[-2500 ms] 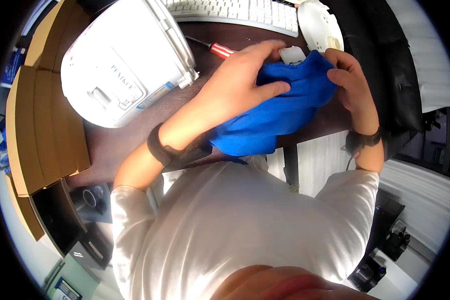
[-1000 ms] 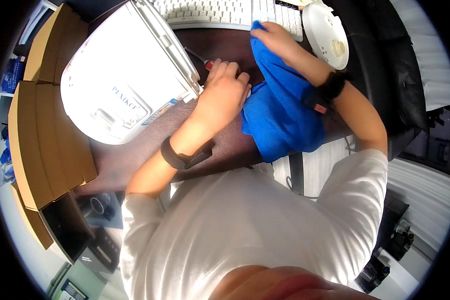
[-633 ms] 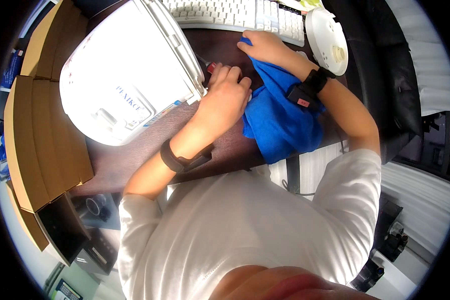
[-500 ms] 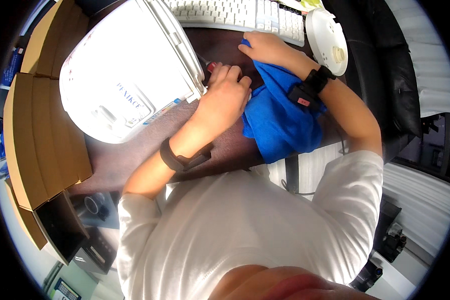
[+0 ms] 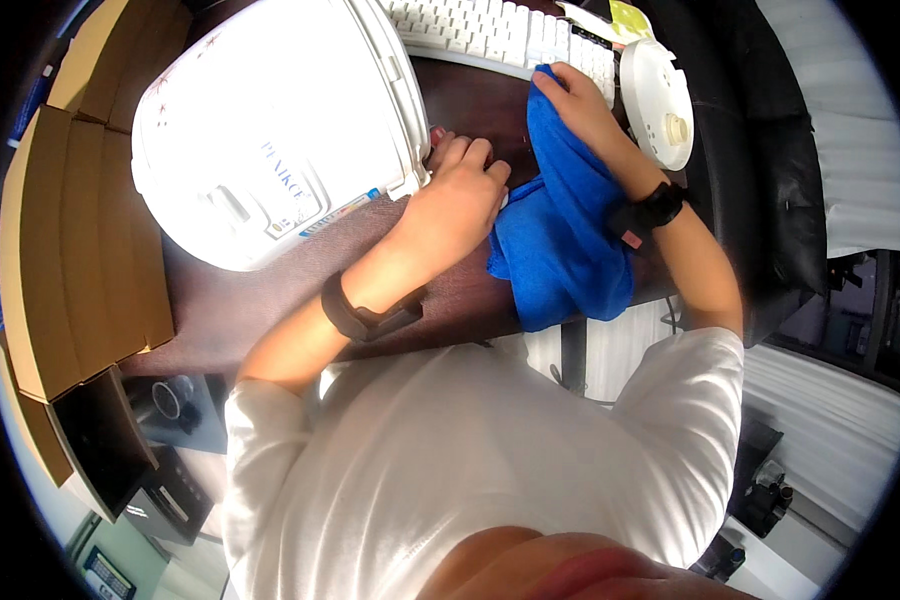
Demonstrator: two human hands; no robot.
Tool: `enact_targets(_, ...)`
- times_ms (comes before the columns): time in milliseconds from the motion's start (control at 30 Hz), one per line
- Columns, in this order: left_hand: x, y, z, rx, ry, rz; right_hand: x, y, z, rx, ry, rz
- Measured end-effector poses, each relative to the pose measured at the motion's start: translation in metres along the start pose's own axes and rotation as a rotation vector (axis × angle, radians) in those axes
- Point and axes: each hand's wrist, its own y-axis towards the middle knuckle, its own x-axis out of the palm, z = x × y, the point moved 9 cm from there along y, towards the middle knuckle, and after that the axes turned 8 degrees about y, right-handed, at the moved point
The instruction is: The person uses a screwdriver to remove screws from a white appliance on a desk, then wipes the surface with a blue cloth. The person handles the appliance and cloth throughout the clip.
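Note:
A white rice cooker [image 5: 260, 140] lies on its side on the dark brown table, its open rim turned right. Close beside that rim, my left hand [image 5: 460, 190] is closed with curled fingers. A small red part [image 5: 437, 135] shows past its fingers and a bit of white at its other side; the rest is hidden in the hand. Farther right, my right hand [image 5: 582, 105] pinches the upper corner of a blue cloth [image 5: 565, 250]. The cloth hangs below it, bunched on the table near the front edge.
A white keyboard [image 5: 480, 30] lies at the back. Beside it, at the right, is a round white lid [image 5: 655, 110] with a cream knob. Cardboard boxes [image 5: 90, 240] stand along the left. A black leather seat [image 5: 760, 150] is at the right.
My right hand has moved right, drawing the cloth's upper corner along. The left hand stays by the rim; less of the red part shows. The whole view has shifted slightly.

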Motion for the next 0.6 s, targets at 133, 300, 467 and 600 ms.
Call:
enact_targets(133,0.001,0.000,0.000,-0.004,0.003,-0.013,0.016,-0.001,-0.017,-0.136,-0.062,-0.011)
enact_targets(300,0.000,0.000,-0.001,-0.002,0.003,-0.010,0.048,-0.024,-0.036,-0.316,-0.305,-0.217)
enact_targets(467,0.000,0.001,0.000,-0.002,-0.017,-0.028,0.049,-0.038,-0.034,-0.268,-0.353,-0.272)
enact_targets(600,-0.001,0.000,-0.001,0.002,-0.020,-0.015,0.051,-0.053,-0.040,-0.325,-0.307,-0.333)
